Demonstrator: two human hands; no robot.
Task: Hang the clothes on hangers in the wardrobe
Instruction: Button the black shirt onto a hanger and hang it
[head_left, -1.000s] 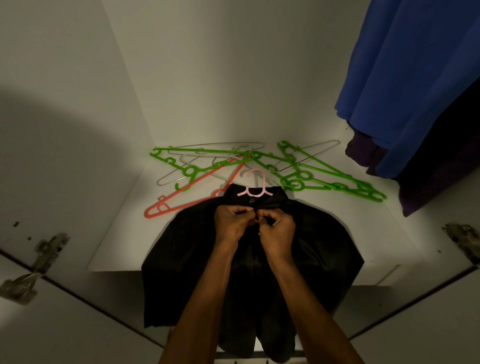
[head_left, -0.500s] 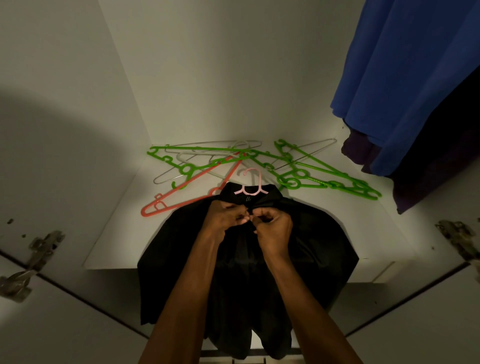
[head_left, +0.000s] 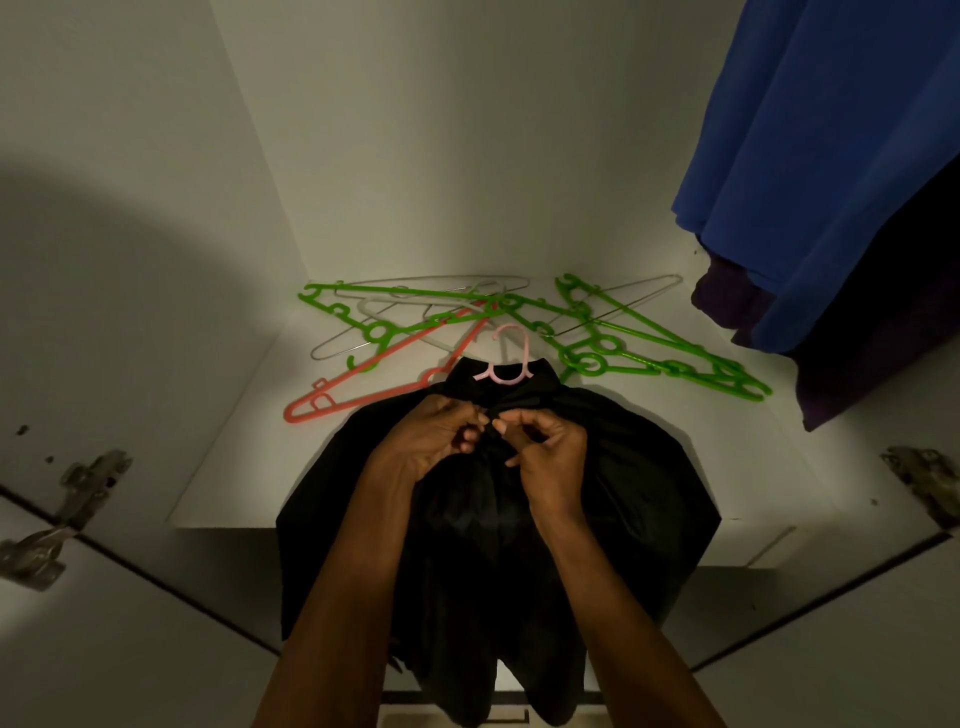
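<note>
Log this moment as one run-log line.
step: fastening shirt front | left hand: pinches black shirt | right hand: pinches black shirt | pink hanger: in collar | shirt: on shelf

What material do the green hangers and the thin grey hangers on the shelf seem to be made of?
Green hangers: probably moulded plastic, glossy, with flat bars and round loops. Thin grey hangers: probably metal wire, very slim, dull sheen; a coating cannot be judged.
</note>
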